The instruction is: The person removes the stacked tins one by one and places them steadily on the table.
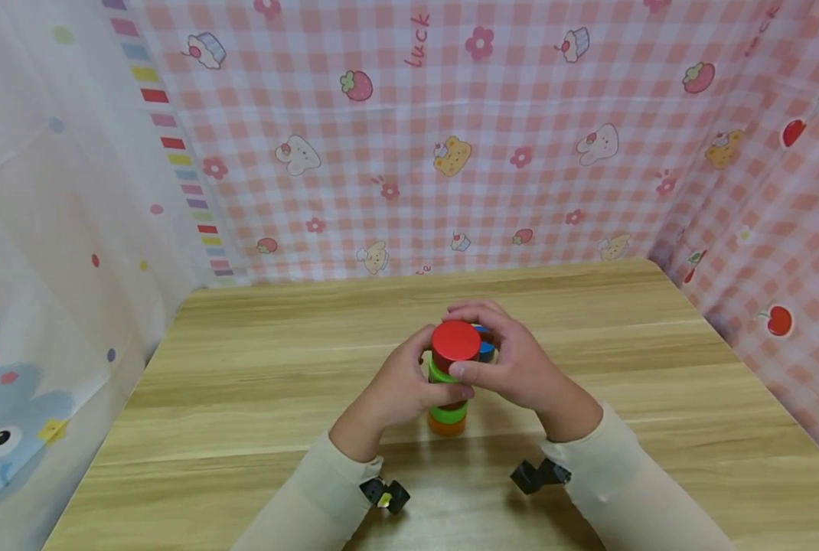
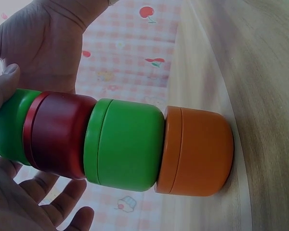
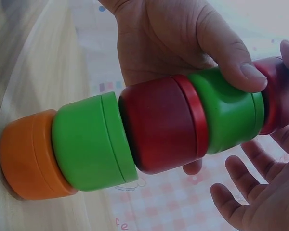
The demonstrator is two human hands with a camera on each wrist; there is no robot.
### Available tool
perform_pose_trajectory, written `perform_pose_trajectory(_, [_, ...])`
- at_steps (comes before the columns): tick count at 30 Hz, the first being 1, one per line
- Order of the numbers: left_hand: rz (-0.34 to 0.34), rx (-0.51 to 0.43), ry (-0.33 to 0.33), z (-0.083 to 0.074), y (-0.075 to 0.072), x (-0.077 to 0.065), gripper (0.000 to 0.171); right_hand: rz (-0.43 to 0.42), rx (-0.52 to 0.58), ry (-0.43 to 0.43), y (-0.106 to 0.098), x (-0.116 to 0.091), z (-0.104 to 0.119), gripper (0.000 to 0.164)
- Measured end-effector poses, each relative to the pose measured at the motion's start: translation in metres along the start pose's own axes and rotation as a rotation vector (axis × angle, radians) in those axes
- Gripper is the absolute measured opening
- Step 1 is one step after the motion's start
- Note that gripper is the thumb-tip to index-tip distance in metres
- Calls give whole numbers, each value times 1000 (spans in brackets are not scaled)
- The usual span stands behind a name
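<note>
Your left hand (image 1: pixel 401 386) grips the upper green canister (image 3: pixel 231 115), your right hand (image 1: pixel 522 363) the topmost red canister (image 1: pixel 456 340), in a stack (image 2: pixel 127 147) on the wooden table (image 1: pixel 244 375). Probably light, rigid, slippery: grasp the sides.

Stacked jars with smooth, hard walls: the orange jar (image 2: pixel 204 151) and the lower green jar (image 2: pixel 130 144) look satin, nearly matt; the dark red jar (image 2: pixel 65 134) has a metallic sheen; the upper green jar (image 3: pixel 233 120) shows glossy highlights. Whether they are painted metal or plastic cannot be told. The table (image 1: pixel 244 367) has a smooth wood-grain surface with a faint shine. Thin, matt printed cloth makes the checked curtain (image 1: pixel 409 115), lightly creased. The sleeves (image 1: pixel 644 490) are soft, matt cloth.
</note>
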State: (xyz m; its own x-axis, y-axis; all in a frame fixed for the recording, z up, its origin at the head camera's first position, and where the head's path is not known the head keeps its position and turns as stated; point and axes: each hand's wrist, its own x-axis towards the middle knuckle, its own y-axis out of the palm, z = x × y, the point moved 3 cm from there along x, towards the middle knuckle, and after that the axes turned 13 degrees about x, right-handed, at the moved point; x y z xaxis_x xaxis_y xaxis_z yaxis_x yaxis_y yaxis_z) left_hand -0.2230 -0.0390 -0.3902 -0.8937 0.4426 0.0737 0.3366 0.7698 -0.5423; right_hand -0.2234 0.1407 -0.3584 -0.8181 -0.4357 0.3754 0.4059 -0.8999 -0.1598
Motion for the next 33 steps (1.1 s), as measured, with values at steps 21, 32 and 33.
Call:
perform_pose_trajectory(21, [12,5,3,-2,1,0,50,-37,13,-4,-14,1,0,48])
perform_pose_trajectory(32, [24,-24,-14,-3,1,-1,47,-75,-16,1,-21,2,-2,49])
perform_pose_trajectory(33, [25,-27,-15,-3,1,-1,47,-78,-14,-1,-22,2,-2,49])
